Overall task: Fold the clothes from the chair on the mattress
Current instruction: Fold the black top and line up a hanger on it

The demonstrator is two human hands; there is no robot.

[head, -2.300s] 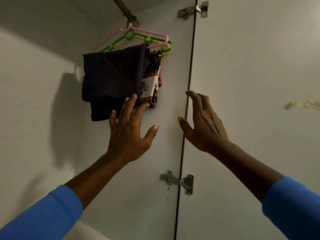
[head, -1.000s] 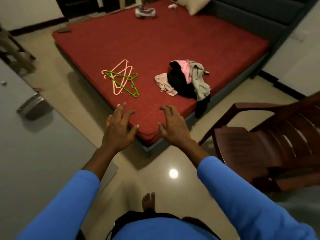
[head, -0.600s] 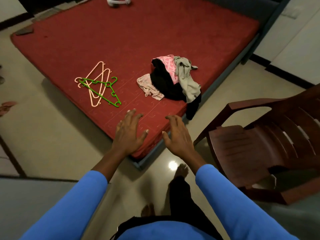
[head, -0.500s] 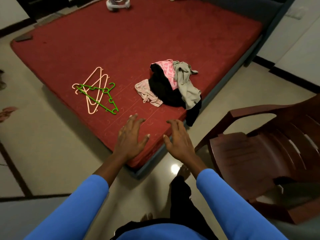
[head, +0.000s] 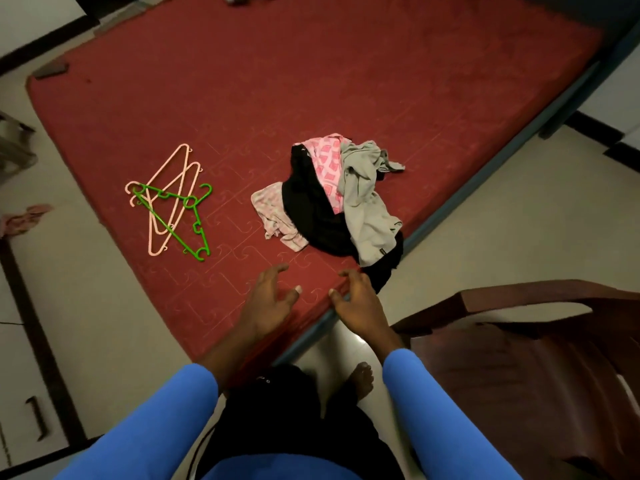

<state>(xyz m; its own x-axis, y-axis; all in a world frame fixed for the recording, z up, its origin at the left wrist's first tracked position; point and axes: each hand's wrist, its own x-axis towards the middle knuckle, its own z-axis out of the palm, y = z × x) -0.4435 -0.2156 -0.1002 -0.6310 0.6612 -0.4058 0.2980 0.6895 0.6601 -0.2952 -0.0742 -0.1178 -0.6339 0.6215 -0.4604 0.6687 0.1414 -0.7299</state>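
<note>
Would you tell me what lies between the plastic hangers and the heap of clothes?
In the head view, only bare red mattress lies between the pink and green hangers and the clothes heap.

Left hand (head: 268, 299) and right hand (head: 356, 303) held empty over the near corner of a red mattress (head: 346, 81), with the clothes (head: 332, 199) just beyond them.
Both hands have loosely spread fingers and blue sleeves behind them. The clothes lie crumpled in one pile of black, pink patterned, grey and pale pieces, and the black cloth droops over the mattress edge near the right hand. Left of the pile, pink and green hangers (head: 169, 202) lie tangled together. A dark brown chair (head: 519, 358) stands on the floor at right, and a bare foot (head: 360, 379) shows below the hands.
</note>
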